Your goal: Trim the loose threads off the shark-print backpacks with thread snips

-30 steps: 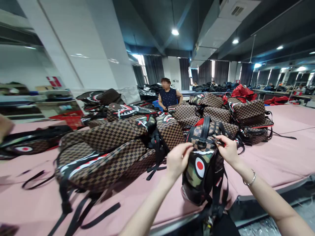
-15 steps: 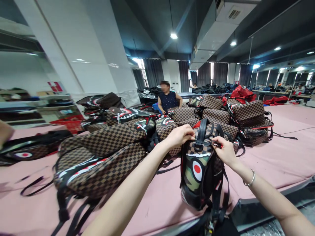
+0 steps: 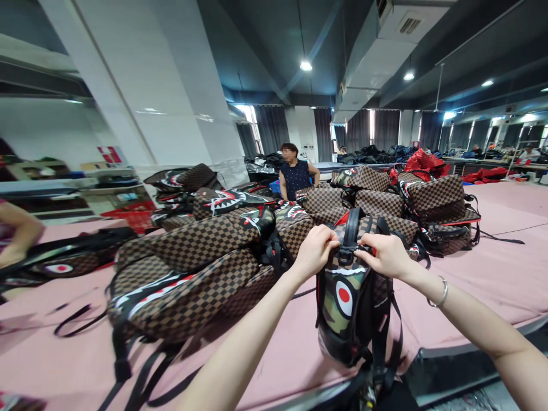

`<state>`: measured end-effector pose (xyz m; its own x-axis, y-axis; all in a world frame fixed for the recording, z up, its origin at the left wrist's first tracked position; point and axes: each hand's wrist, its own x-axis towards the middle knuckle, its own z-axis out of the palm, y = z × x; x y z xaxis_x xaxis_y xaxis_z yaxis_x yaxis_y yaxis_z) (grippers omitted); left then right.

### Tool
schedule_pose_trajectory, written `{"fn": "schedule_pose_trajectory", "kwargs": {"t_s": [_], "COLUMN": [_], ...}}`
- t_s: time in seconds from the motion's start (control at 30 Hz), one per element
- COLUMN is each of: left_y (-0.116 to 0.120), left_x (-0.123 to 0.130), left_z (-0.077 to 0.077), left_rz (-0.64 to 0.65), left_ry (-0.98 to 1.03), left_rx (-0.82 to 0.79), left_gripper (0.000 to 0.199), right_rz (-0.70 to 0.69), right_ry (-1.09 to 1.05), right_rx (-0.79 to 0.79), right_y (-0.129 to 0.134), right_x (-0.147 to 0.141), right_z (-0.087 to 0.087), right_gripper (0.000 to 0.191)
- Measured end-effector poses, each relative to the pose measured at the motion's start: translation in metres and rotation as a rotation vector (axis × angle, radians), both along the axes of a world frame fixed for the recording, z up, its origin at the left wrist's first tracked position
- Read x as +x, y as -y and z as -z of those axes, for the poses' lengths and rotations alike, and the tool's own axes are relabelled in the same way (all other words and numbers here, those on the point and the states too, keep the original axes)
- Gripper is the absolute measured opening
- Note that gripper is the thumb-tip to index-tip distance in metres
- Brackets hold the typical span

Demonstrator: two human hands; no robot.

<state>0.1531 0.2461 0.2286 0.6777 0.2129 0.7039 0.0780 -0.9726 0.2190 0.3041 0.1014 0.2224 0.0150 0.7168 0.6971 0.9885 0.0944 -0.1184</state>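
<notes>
A backpack (image 3: 340,302) in brown-and-black check stands upright before me, its camouflage side with a red-and-white eye facing me. Black straps hang down its right side. At its top, my left hand (image 3: 317,246) is closed in a pinch on the edge, just left of the black carry handle (image 3: 353,228). My right hand (image 3: 383,254) pinches the top edge on the other side, close by the handle's base. Something small and dark lies at the right fingertips, too small to make out surely. On that wrist is a silver bangle (image 3: 443,292).
Similar checked backpacks (image 3: 188,285) lie piled to the left and behind on the pink table cover (image 3: 500,245). Across the table is a person in a dark sleeveless top (image 3: 295,178). Another person's arm (image 3: 19,228) reaches in at far left, by a backpack (image 3: 85,257).
My right hand has moved left along the backpack's top edge, up to the handle, nearer my left hand. The left hand keeps its pinch. More of the other person's arm shows at far left.
</notes>
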Motion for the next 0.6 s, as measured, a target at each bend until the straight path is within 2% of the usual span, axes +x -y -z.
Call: {"fn": "schedule_pose_trajectory", "kwargs": {"t_s": [0.23, 0.3, 0.4, 0.5, 0.6], "left_y": [0.006, 0.008, 0.012, 0.025, 0.045], "left_x": [0.002, 0.0, -0.01, -0.024, -0.031], "left_z": [-0.001, -0.002, 0.003, 0.026, 0.065], "left_rz": [0.01, 0.019, 0.056, 0.118, 0.024], "left_ry": [0.001, 0.055, 0.222, 0.316, 0.324], "left_rx": [-0.03, -0.086, -0.27, -0.384, -0.282], "left_gripper": [0.016, 0.017, 0.025, 0.037, 0.029], "right_rz": [0.002, -0.032, -0.097, -0.127, -0.155], "right_ry": [0.062, 0.008, -0.199, -0.468, -0.672], "right_rx": [-0.048, -0.037, 0.02, 0.151, 0.26], "right_y": [-0.006, -0.007, -0.006, -0.003, 0.002], "right_x": [-0.001, 0.001, 0.009, 0.02, 0.029], "right_z": [-0.012, -0.013, -0.009, 0.003, 0.024], "right_gripper": [0.014, 0.013, 0.014, 0.019, 0.025]}}
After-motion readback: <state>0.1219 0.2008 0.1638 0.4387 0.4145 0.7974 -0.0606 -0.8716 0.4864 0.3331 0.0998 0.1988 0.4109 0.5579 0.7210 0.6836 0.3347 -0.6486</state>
